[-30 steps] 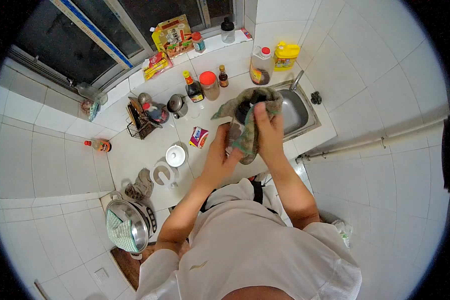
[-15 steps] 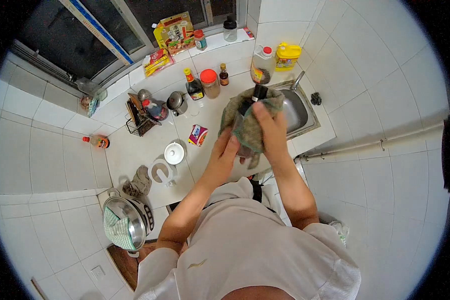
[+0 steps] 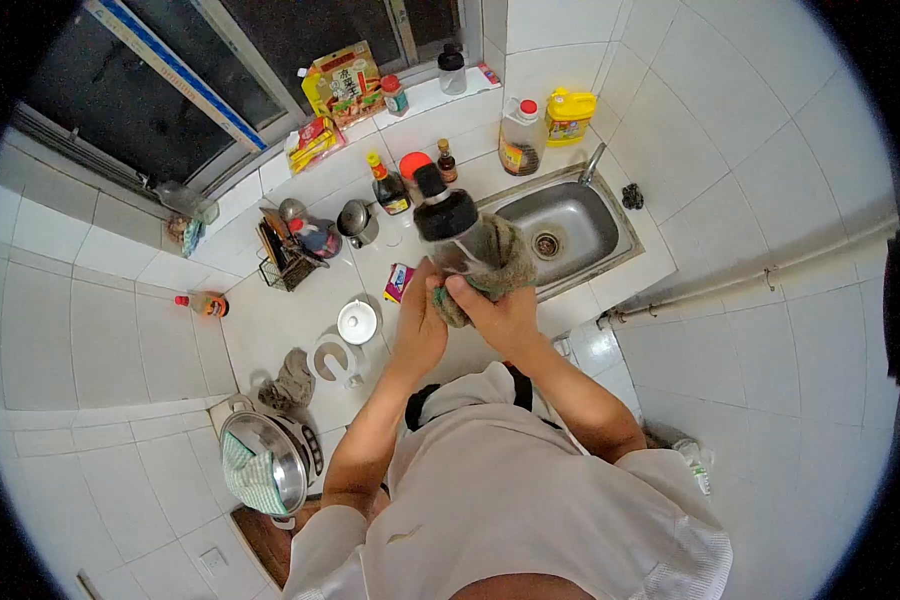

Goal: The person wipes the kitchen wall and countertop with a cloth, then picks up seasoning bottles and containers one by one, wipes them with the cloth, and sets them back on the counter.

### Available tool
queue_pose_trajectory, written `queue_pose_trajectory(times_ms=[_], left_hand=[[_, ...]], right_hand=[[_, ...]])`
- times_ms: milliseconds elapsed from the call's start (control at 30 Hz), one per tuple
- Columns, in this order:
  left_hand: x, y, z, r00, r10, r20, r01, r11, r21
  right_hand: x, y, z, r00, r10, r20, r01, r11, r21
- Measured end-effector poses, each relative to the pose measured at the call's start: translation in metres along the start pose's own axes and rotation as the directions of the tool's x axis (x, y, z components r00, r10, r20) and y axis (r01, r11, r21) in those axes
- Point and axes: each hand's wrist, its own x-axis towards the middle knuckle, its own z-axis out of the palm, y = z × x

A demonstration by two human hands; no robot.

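Observation:
A clear bottle (image 3: 466, 250) with a black top is held up in front of me over the counter, its cap tilted toward the window. Wrapped about its right side and lower end is a grey-brown cloth (image 3: 513, 262) with green edging. My left hand (image 3: 421, 325) is closed around the left of the bottle's lower part. Pressing the cloth to the bottle, my right hand (image 3: 500, 312) has its thumb across the front. The bottle's base and most of the fingertips are hidden by the cloth and hands.
A steel sink (image 3: 580, 225) with a faucet (image 3: 593, 163) lies to the right. Sauce bottles (image 3: 388, 188), a white lidded cup (image 3: 357, 322), a utensil rack (image 3: 286, 258) and a crumpled rag (image 3: 292, 380) stand along the counter. A steel pot (image 3: 288, 470) sits at lower left.
The bottle and both hands have moved left and away from the sink, uncovering its basin. The cloth has slid lower, so the bottle's black top and clear shoulder now show.

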Motion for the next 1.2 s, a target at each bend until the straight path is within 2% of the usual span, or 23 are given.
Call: queue_pose_trajectory(times_ms=[33, 133, 233, 267, 367, 400, 433, 467, 500, 567, 633, 667, 767, 800, 900, 933, 1033, 1133, 1200], left_hand=[[0.001, 0.003, -0.003, 1.0, 0.023, 0.005, -0.024, 0.997, 0.077], [0.003, 0.017, -0.002, 0.977, 0.142, -0.16, -0.142, 0.99, 0.009], [0.004, 0.027, -0.001, 0.985, 0.1, -0.143, -0.105, 0.994, -0.025], [0.003, 0.028, -0.001, 0.986, -0.021, -0.165, -0.008, 0.984, -0.176], [0.004, 0.021, -0.006, 0.967, -0.162, -0.195, 0.109, 0.96, -0.257], [0.002, 0.016, -0.009, 0.958, -0.197, -0.206, 0.143, 0.957, -0.251], [0.003, 0.018, -0.008, 0.965, -0.157, -0.212, 0.094, 0.955, -0.282], [0.004, 0.02, -0.006, 0.969, -0.119, -0.216, 0.046, 0.949, -0.313], [0.006, 0.022, -0.004, 0.972, -0.079, -0.219, -0.001, 0.939, -0.344], [0.005, 0.02, -0.005, 0.975, -0.046, -0.216, -0.046, 0.914, -0.404], [0.007, 0.021, -0.002, 0.978, 0.027, -0.207, -0.113, 0.902, -0.417], [0.009, 0.018, -0.002, 0.971, 0.096, -0.22, -0.16, 0.942, -0.296], [0.012, 0.003, 0.004, 0.936, 0.214, -0.281, -0.221, 0.975, 0.006], [0.013, -0.017, 0.001, 0.912, 0.277, -0.304, -0.243, 0.959, 0.144], [0.006, -0.014, 0.002, 0.963, 0.081, -0.255, -0.108, 0.99, -0.095], [0.007, -0.003, 0.012, 0.974, 0.05, -0.221, -0.101, 0.97, -0.223], [0.011, 0.006, 0.017, 0.989, 0.084, -0.122, -0.11, 0.967, -0.23], [0.013, 0.014, 0.024, 0.993, 0.073, -0.095, -0.095, 0.961, -0.26], [0.013, 0.016, 0.028, 0.992, 0.069, -0.103, -0.096, 0.955, -0.28]], right_hand=[[0.004, 0.002, -0.003, 0.997, -0.08, 0.02, 0.081, 0.988, -0.129], [0.005, 0.005, -0.007, 0.975, -0.205, 0.086, 0.222, 0.892, -0.393], [0.007, 0.007, -0.008, 0.927, -0.284, 0.244, 0.374, 0.745, -0.552], [0.008, 0.008, -0.009, 0.9, -0.304, 0.312, 0.434, 0.682, -0.589], [0.009, 0.007, -0.012, 0.86, -0.412, 0.303, 0.51, 0.664, -0.546], [0.007, 0.007, -0.009, 0.918, -0.346, 0.195, 0.397, 0.797, -0.455], [0.004, 0.005, -0.005, 0.961, -0.259, 0.094, 0.275, 0.899, -0.34], [0.002, 0.003, -0.003, 0.988, -0.156, 0.003, 0.153, 0.967, -0.205], [0.001, -0.001, -0.003, 0.997, 0.021, -0.08, -0.032, 0.99, -0.139], [0.001, -0.009, -0.001, 0.906, 0.374, -0.199, -0.372, 0.927, 0.048], [0.002, -0.007, 0.007, 0.805, 0.568, -0.171, -0.47, 0.787, 0.399], [0.003, -0.006, 0.011, 0.753, 0.646, -0.125, -0.486, 0.674, 0.556], [-0.004, -0.004, 0.02, 0.749, 0.662, 0.022, -0.467, 0.504, 0.726], [-0.005, 0.011, 0.022, 0.668, 0.739, -0.086, -0.571, 0.583, 0.578], [-0.008, 0.003, 0.013, 0.778, 0.626, -0.057, -0.464, 0.633, 0.619], [-0.008, 0.005, 0.014, 0.823, 0.556, -0.117, -0.379, 0.691, 0.616], [-0.008, -0.001, 0.008, 0.84, 0.517, -0.165, -0.326, 0.724, 0.608], [-0.008, -0.017, -0.001, 0.835, 0.526, -0.165, -0.368, 0.755, 0.542], [-0.007, -0.013, -0.003, 0.846, 0.501, -0.184, -0.333, 0.765, 0.551]])
